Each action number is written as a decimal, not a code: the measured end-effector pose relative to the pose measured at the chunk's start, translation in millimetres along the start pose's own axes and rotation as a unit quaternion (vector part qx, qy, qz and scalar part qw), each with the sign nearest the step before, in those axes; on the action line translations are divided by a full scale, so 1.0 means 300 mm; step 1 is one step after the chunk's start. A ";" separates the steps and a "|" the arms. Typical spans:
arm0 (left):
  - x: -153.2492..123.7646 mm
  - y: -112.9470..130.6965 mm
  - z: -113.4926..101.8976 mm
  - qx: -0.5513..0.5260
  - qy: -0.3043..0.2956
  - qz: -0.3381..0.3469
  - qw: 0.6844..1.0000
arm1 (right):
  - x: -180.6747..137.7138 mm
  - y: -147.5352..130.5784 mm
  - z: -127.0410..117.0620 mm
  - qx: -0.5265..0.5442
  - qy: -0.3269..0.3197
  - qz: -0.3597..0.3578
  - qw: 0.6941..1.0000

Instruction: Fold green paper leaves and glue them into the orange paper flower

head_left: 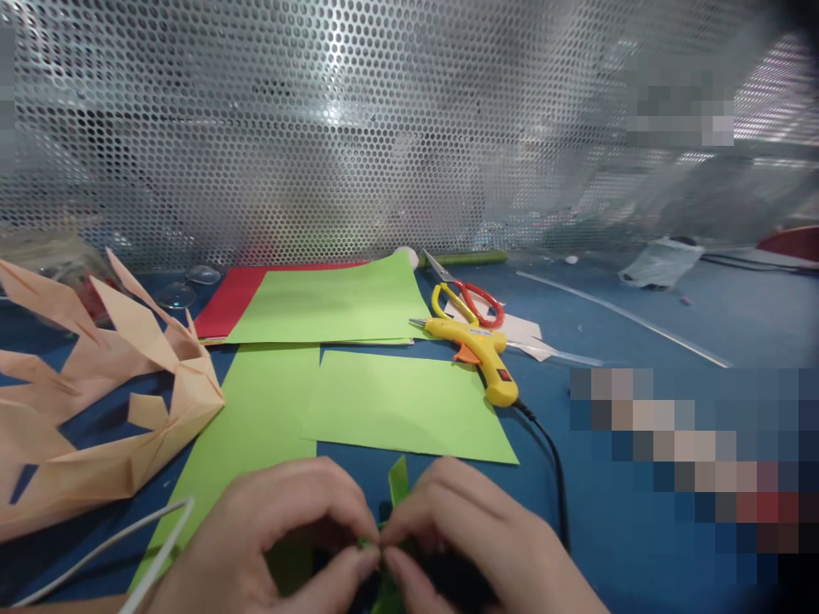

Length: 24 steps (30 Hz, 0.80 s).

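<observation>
Pinching one green strip (pixel 397 482): two hands (pixel 287 520) (pixel 477 520)

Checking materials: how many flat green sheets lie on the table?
3: the top sheet, on red paper; the long sheet, reaching toward the left hand; the short sheet, beside the glue gun. More may be hidden underneath.

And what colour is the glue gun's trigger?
Orange; the trigger shows in the head view.

Grn strip (pixel 397 482): matt paper; glue gun (pixel 490 351): smth plast.; mesh (pixel 384 170): shiny met.
</observation>
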<state>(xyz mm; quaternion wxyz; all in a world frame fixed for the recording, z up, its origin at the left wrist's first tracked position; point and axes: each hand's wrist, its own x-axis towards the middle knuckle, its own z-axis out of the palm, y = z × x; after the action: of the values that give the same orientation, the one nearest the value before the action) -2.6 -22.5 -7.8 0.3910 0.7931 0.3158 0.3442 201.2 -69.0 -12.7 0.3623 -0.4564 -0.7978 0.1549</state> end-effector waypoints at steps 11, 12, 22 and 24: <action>0.049 0.027 -0.015 0.035 -0.026 -0.037 0.998 | -0.008 0.023 -0.007 -0.021 -0.059 0.112 0.992; 0.047 0.025 -0.015 0.032 -0.026 -0.040 0.998 | -0.006 0.020 -0.009 0.000 -0.061 0.116 0.991; 0.015 0.007 -0.010 -0.010 0.026 -0.020 0.999 | -0.005 -0.002 0.018 0.299 -0.006 0.206 0.932; 0.010 -0.002 -0.012 0.007 0.023 0.011 1.000 | -0.004 0.003 0.016 0.294 -0.025 0.197 0.935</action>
<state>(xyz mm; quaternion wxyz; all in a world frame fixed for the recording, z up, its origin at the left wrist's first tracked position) -3.8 -18.5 -5.6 0.3742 0.7913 0.3185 0.3639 198.8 -69.0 -17.0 0.4223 -0.4737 -0.6194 0.4622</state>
